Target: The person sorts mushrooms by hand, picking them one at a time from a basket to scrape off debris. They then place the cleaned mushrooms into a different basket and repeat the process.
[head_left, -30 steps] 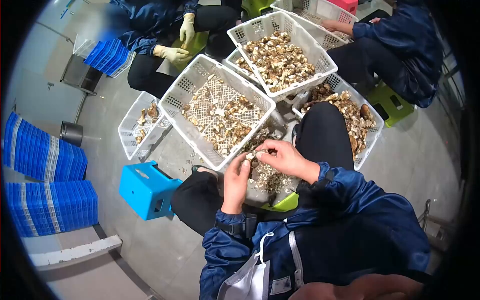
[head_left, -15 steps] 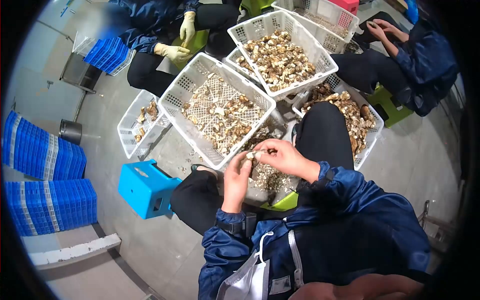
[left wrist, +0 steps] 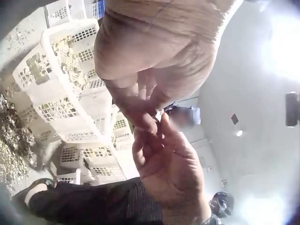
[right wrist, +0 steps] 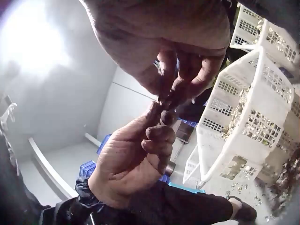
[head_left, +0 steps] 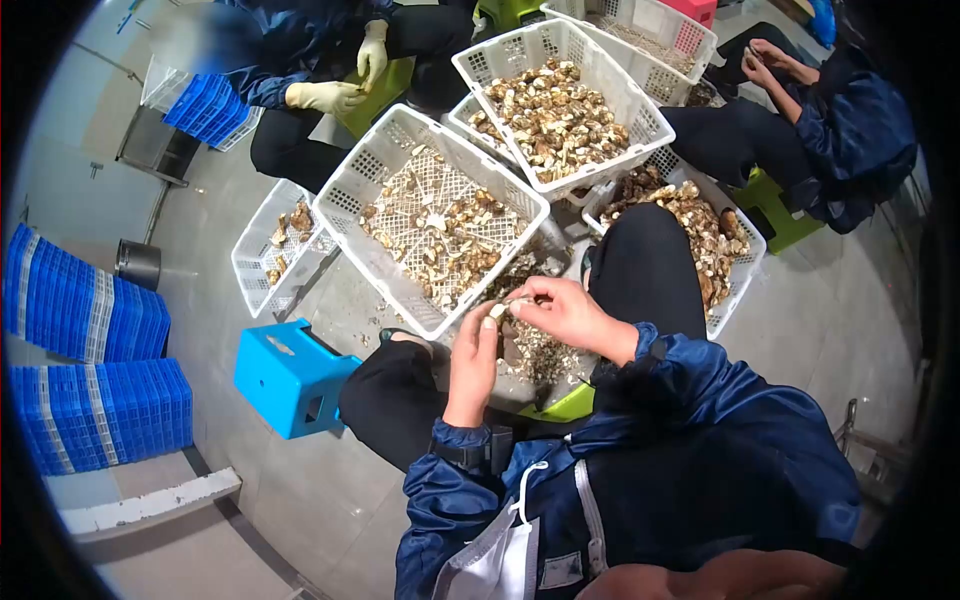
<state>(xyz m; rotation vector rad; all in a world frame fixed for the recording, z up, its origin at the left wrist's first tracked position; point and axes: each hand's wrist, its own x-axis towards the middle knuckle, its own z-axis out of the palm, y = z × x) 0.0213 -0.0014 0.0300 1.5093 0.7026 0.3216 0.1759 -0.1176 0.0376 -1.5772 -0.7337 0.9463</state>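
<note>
Both hands meet above the lap, just below the near corner of the large white basket (head_left: 432,332). The left hand (head_left: 472,368) pinches a small pale mushroom piece (head_left: 497,311) between thumb and fingers. The right hand (head_left: 568,318) holds the same piece from the other side, its thumb and fingertips curled in. In the left wrist view the left hand (left wrist: 159,47) is above and the right hand (left wrist: 171,171) below, fingertips together; the piece is mostly hidden. In the right wrist view the right hand (right wrist: 164,42) covers most of the piece, with the left hand (right wrist: 136,157) under it.
A fuller basket (head_left: 655,128) of mushrooms stands behind, another basket (head_left: 752,262) right of the knee. Scraps (head_left: 545,362) lie between the legs. A blue stool (head_left: 290,380) and stacked blue crates (head_left: 100,415) are at left. Two other people sit across, one gloved.
The person at the right has leaned back from the far basket, hands now together. The gloved person's hand has shifted slightly left. Both my hands stay nearly in place on the piece.
</note>
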